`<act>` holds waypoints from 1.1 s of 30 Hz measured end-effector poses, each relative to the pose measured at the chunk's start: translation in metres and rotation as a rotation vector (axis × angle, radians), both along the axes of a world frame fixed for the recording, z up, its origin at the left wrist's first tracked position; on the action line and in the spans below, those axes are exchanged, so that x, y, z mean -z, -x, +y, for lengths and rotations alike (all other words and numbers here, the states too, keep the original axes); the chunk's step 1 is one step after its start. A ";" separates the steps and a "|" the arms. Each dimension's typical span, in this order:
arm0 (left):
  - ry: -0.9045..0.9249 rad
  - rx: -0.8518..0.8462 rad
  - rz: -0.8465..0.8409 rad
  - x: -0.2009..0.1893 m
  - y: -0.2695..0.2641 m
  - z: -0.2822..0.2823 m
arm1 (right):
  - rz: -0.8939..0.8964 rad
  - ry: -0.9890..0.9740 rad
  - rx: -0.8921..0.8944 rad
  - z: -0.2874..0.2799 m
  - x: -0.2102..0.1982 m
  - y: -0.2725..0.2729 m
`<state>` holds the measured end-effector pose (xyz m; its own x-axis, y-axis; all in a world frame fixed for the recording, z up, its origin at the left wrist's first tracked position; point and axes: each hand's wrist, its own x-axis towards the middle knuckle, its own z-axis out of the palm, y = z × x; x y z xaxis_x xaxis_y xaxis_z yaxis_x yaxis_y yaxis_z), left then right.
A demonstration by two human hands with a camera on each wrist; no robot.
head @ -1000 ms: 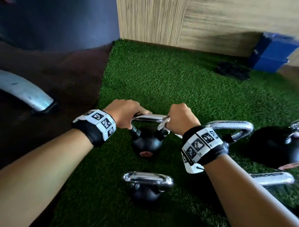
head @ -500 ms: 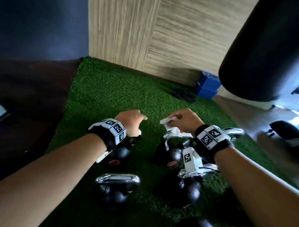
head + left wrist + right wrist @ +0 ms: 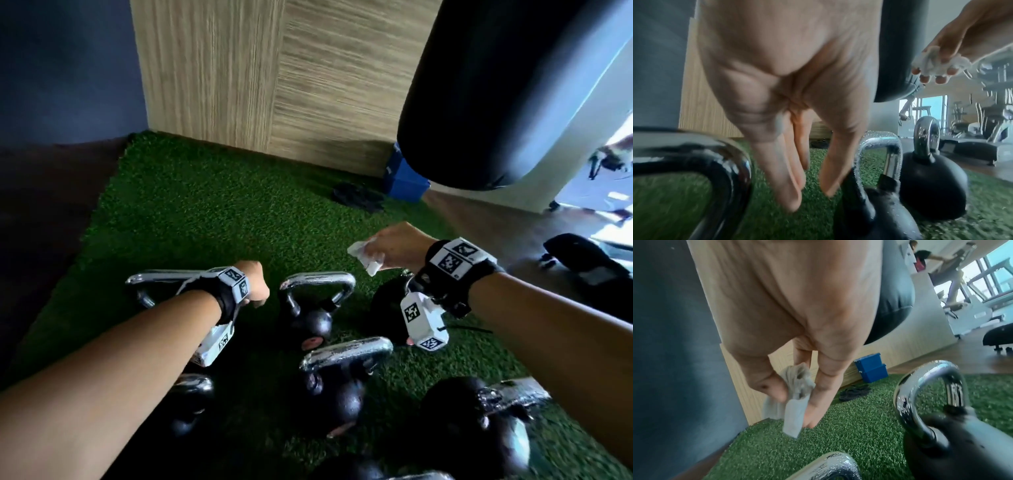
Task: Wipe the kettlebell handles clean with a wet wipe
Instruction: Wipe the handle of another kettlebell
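Several black kettlebells with chrome handles stand on green turf (image 3: pixel 205 212). My right hand (image 3: pixel 380 253) is raised above the far right kettlebell (image 3: pixel 387 308) and pinches a crumpled white wet wipe (image 3: pixel 364 255) between thumb and fingers; the right wrist view shows the wipe (image 3: pixel 795 394) hanging clear of the nearest chrome handle (image 3: pixel 920 386). My left hand (image 3: pixel 257 287) hangs between the left kettlebell's handle (image 3: pixel 161 275) and the middle one's handle (image 3: pixel 317 281). In the left wrist view its fingers (image 3: pixel 777 170) point down, straight and holding nothing, beside a wet-looking handle (image 3: pixel 877 146).
A black punch bag (image 3: pixel 496 85) hangs at the upper right. A blue box (image 3: pixel 404 181) and a dark bundle (image 3: pixel 356 197) lie by the wooden wall (image 3: pixel 274 85). Dark floor (image 3: pixel 51 205) borders the turf on the left. More kettlebells (image 3: pixel 342 394) crowd the front.
My left hand has let go of the left kettlebell's handle and now hangs open. The right hand has lifted the wipe off the handle and moved up and right.
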<state>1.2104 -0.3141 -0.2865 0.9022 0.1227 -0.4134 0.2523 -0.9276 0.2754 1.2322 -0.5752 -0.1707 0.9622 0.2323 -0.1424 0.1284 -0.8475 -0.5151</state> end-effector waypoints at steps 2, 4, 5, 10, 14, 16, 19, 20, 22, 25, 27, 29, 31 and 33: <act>-0.022 -0.039 0.031 0.008 -0.008 -0.004 | 0.086 -0.126 -0.065 -0.011 0.010 -0.010; 0.016 -0.088 0.080 0.017 -0.014 -0.009 | 0.072 -0.262 -0.006 -0.025 0.027 -0.025; 0.028 -0.112 0.110 0.021 -0.017 -0.012 | 0.007 -0.209 -0.031 -0.031 0.035 -0.030; 0.269 -0.347 0.196 0.058 -0.028 -0.032 | -0.048 -0.276 -0.095 -0.044 0.054 -0.057; 0.401 -0.416 0.127 0.102 -0.019 -0.048 | -0.188 -0.269 -0.176 -0.028 0.069 -0.063; 0.524 -0.397 0.069 0.119 -0.014 -0.051 | -0.222 -0.245 -0.229 -0.017 0.076 -0.061; 0.635 -0.370 -0.024 0.134 -0.006 -0.054 | -0.280 -0.211 -0.313 0.000 0.084 -0.058; 0.647 -0.378 -0.058 0.138 -0.006 -0.055 | -0.305 -0.200 -0.349 0.004 0.084 -0.056; 0.707 -0.412 -0.107 0.146 -0.008 -0.060 | -0.362 -0.141 -0.405 0.011 0.085 -0.053; 0.667 -0.417 -0.206 0.151 -0.015 -0.067 | -0.435 -0.049 -0.459 0.019 0.092 -0.051; 0.656 -0.446 -0.224 0.151 -0.019 -0.067 | -0.466 -0.028 -0.477 0.021 0.097 -0.051; 0.677 -0.445 -0.215 0.154 -0.022 -0.063 | -0.475 -0.002 -0.488 0.021 0.101 -0.051; 0.681 -0.418 -0.210 0.156 -0.026 -0.057 | -0.468 0.034 -0.504 0.022 0.104 -0.051; 0.701 -0.374 -0.213 0.157 -0.028 -0.051 | -0.446 0.070 -0.508 0.025 0.106 -0.052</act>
